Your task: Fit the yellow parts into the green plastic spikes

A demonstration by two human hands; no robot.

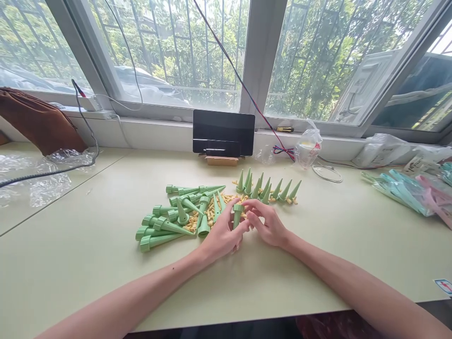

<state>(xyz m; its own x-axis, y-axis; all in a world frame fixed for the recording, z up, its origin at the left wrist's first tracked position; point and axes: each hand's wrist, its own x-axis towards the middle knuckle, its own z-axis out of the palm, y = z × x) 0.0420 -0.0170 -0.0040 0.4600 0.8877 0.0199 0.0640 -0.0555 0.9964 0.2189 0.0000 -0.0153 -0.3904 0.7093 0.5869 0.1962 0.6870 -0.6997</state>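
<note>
My left hand (224, 233) is closed around a green plastic watering spike (237, 215), its wide cap end upward. Beside it my right hand (267, 223) has bent fingers close to the spike's cap; whether a small piece sits between the fingertips is hidden. Left of my hands lies a loose heap of green watering spikes (162, 225), most on their sides. Small yellow valve pieces (211, 207) are piled among them. Behind my right hand, several green spikes (277, 189) stand point up in a group, with yellow pieces at their bases.
A black tablet (223, 134) leans on a cardboard stand (222, 161) by the window. Clear plastic bags (307, 148) and a coiled white cable (327, 173) lie at the back right. Packaged straps (406, 190) sit far right. At left are a brown pouch (38, 120) and a black cable (52, 173).
</note>
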